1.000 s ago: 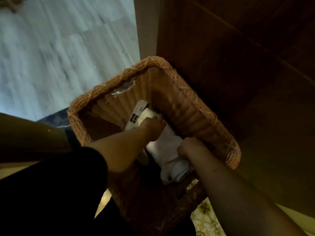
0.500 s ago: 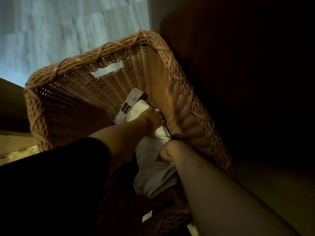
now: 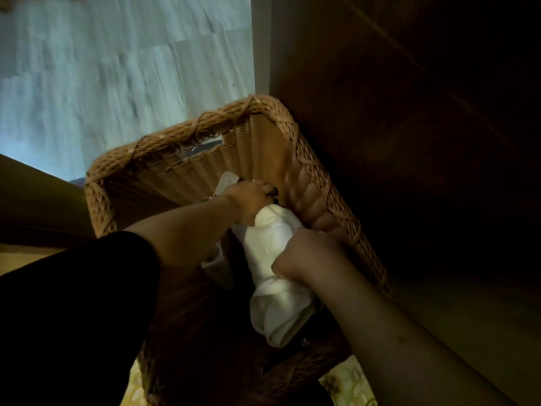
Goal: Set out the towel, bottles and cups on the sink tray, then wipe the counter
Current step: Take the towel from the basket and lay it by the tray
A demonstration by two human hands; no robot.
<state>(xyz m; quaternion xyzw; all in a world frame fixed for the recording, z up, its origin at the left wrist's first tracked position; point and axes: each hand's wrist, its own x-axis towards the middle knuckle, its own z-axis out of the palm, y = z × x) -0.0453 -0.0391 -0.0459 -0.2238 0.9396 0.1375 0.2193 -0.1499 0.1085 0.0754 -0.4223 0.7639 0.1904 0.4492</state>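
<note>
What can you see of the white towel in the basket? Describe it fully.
The white towel looks like soft cloth, rolled or bunched into a long bundle. It lies lengthwise inside the woven wicker basket, near its right wall. The left hand grips its far end and the right hand clutches its middle; the near end hangs loose.

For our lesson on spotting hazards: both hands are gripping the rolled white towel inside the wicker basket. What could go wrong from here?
1. The rolled white cloth towel is held by the left hand and right hand close against the woven wicker basket wall; it might snag on the weave.
2. Pale items lie beside the towel; lifting could drag them along.
3. The basket interior is dark, so hidden things may be knocked.
</note>
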